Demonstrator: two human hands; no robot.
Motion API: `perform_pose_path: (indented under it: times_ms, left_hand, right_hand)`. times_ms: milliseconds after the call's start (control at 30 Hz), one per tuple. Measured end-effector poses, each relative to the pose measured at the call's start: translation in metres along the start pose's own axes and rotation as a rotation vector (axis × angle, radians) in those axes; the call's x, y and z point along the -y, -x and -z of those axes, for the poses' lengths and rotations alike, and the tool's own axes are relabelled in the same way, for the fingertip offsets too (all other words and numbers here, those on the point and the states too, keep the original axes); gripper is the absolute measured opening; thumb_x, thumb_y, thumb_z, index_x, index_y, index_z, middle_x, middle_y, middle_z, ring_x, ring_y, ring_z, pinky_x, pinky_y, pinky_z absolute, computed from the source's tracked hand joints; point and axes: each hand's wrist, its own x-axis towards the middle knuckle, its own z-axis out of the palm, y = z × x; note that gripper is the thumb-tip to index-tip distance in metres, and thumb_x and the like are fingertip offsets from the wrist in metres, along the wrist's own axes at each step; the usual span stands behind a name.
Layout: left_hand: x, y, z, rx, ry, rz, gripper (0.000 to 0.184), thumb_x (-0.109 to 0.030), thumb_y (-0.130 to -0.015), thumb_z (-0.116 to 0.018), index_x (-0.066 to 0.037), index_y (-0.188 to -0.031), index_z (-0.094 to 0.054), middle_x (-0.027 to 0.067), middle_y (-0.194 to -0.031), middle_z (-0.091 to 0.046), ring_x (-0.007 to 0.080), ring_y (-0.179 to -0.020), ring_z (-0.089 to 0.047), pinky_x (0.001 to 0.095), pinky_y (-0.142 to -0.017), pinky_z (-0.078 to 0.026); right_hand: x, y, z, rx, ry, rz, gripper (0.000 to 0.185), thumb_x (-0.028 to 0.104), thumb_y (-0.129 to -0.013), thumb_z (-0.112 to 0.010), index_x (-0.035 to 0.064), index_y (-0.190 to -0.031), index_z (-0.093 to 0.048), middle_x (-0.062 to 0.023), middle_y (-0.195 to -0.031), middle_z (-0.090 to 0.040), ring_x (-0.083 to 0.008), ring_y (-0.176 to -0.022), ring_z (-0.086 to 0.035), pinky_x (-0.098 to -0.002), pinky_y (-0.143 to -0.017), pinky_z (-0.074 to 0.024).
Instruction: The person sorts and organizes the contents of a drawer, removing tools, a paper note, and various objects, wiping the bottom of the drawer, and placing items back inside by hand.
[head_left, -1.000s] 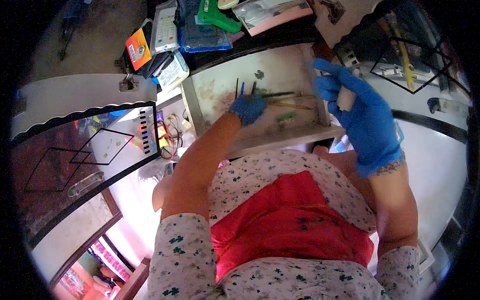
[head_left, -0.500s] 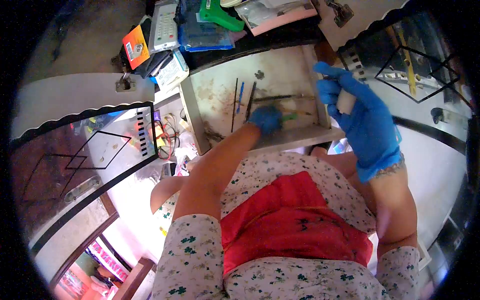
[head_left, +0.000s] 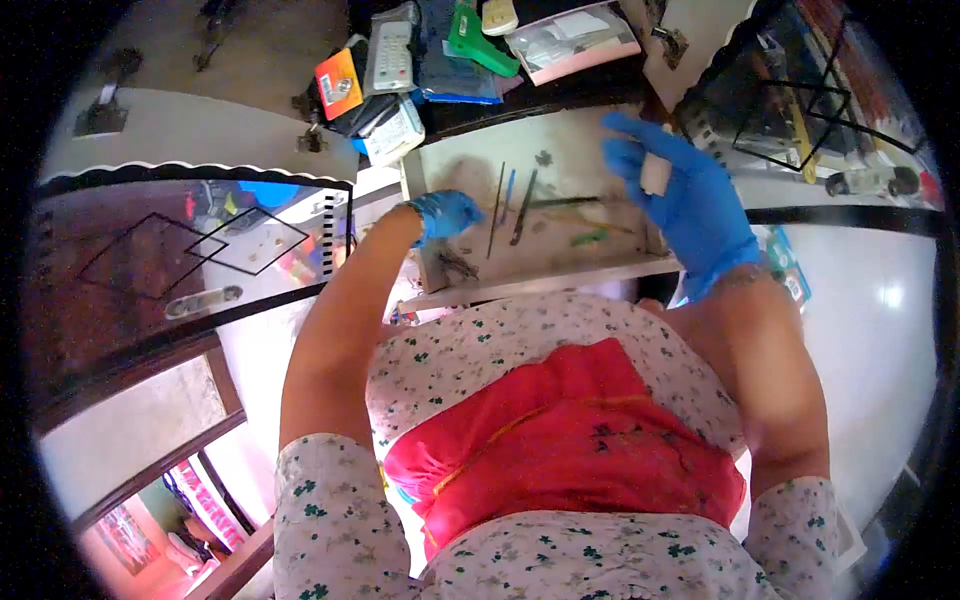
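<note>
My left hand (head_left: 447, 216), in a blue glove, is over the left part of an open drawer (head_left: 540, 283), its fingers curled together. What they hold, if anything, is hidden. My right hand (head_left: 690, 205), also gloved in blue, is raised at the drawer's right end and holds a small whitish block-like piece (head_left: 655, 175). Between the hands, a thin dark stick (head_left: 496, 210), a blue pen-like stick (head_left: 510, 188) and a thicker black stick (head_left: 524, 207) lie on the stained drawer bottom. A small green item (head_left: 588, 239) lies farther right.
Behind the drawer sit a remote control (head_left: 391, 55), an orange card (head_left: 338, 84), a green gun-shaped tool (head_left: 477, 42) and a clear pouch (head_left: 575, 42). Glass-paned doors stand open on the left (head_left: 210, 250) and right (head_left: 790, 120). A red cloth (head_left: 570, 440) covers my lap.
My left hand has moved left across the drawer, away from the green item. My right hand keeps the whitish piece and appears slightly farther left as the view shifts.
</note>
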Motion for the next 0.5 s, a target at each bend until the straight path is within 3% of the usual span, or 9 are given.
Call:
perform_pose_path:
  times_ms: [67, 167, 233, 300, 367, 433, 500]
  left_hand:
    - [-0.009, 0.036, 0.015, -0.106, 0.849, -0.386, 0.037, -0.021, -0.081, -0.055, -0.010, -0.116, -0.052, 0.0062, -0.120, -0.049, 0.0223, -0.097, -0.054, 0.0327, -0.083, -0.041]
    - [-0.042, 0.072, 0.042, -0.221, 0.949, -0.502, 0.052, -0.021, -0.080, -0.057, -0.009, -0.127, -0.040, 0.0010, -0.127, -0.042, 0.0176, -0.099, -0.051, 0.0304, -0.084, -0.039]
    - [-0.072, 0.106, 0.055, -0.208, 1.309, -0.502, 0.054, -0.004, -0.081, -0.053, -0.008, -0.131, -0.032, 0.0004, -0.133, -0.035, 0.0135, -0.112, -0.042, 0.0321, -0.091, -0.038]
    - [-0.085, 0.121, 0.057, -0.261, 1.354, -0.596, 0.057, -0.004, -0.081, -0.053, -0.008, -0.132, -0.028, -0.0001, -0.133, -0.033, 0.0146, -0.109, -0.045, 0.0336, -0.090, -0.040]
    - [-0.094, 0.133, 0.061, -0.290, 1.342, -0.542, 0.060, -0.019, -0.082, -0.056, -0.009, -0.133, -0.027, 0.0092, -0.121, -0.046, 0.0183, -0.101, -0.051, 0.0305, -0.084, -0.040]
    - [-0.095, 0.135, 0.060, -0.317, 1.380, -0.554, 0.056, -0.018, -0.083, -0.054, -0.007, -0.132, -0.029, 0.0088, -0.118, -0.048, 0.0191, -0.100, -0.052, 0.0320, -0.084, -0.042]
    - [-0.098, 0.136, 0.060, -0.442, 1.382, -0.507, 0.053, -0.018, -0.084, -0.053, -0.006, -0.131, -0.030, 0.0085, -0.117, -0.049, 0.0195, -0.099, -0.052, 0.0319, -0.084, -0.043]
  right_hand:
    - [-0.002, 0.001, -0.002, 0.022, -0.004, -0.035, 0.031, 0.026, -0.087, -0.043, 0.0070, -0.107, -0.055, -0.0062, -0.097, -0.060, -0.0130, -0.088, -0.057, -0.0220, -0.072, -0.0423]
    - [-0.010, -0.003, -0.006, 0.102, -0.016, -0.012, 0.030, 0.025, -0.086, -0.042, 0.0083, -0.107, -0.055, -0.0072, -0.101, -0.060, -0.0135, -0.090, -0.057, -0.0223, -0.071, -0.0424]
    - [-0.015, -0.008, -0.010, 0.111, -0.078, -0.097, 0.029, 0.026, -0.085, -0.044, 0.0091, -0.106, -0.055, -0.0079, -0.103, -0.060, -0.0149, -0.091, -0.058, -0.0238, -0.070, -0.0434]
    - [-0.021, -0.010, -0.016, 0.122, -0.085, -0.077, 0.030, 0.029, -0.085, -0.045, 0.0082, -0.104, -0.055, -0.0080, -0.101, -0.060, -0.0165, -0.090, -0.059, -0.0255, -0.071, -0.0445]
    - [-0.026, -0.015, -0.018, 0.205, -0.237, -0.153, 0.033, 0.031, -0.084, -0.046, 0.0063, -0.104, -0.054, -0.0084, -0.101, -0.060, -0.0177, -0.089, -0.059, -0.0275, -0.072, -0.0450]
    - [-0.028, -0.013, -0.025, 0.209, 0.044, 0.045, 0.040, 0.036, -0.086, -0.042, 0.0035, -0.108, -0.051, -0.0103, -0.105, -0.058, -0.0204, -0.094, -0.057, -0.0304, -0.076, -0.0450]
    - [-0.033, -0.025, -0.026, 0.449, -0.420, -0.256, 0.046, 0.039, -0.087, -0.039, 0.0015, -0.114, -0.047, -0.0126, -0.111, -0.055, -0.0236, -0.101, -0.054, -0.0339, -0.081, -0.0443]
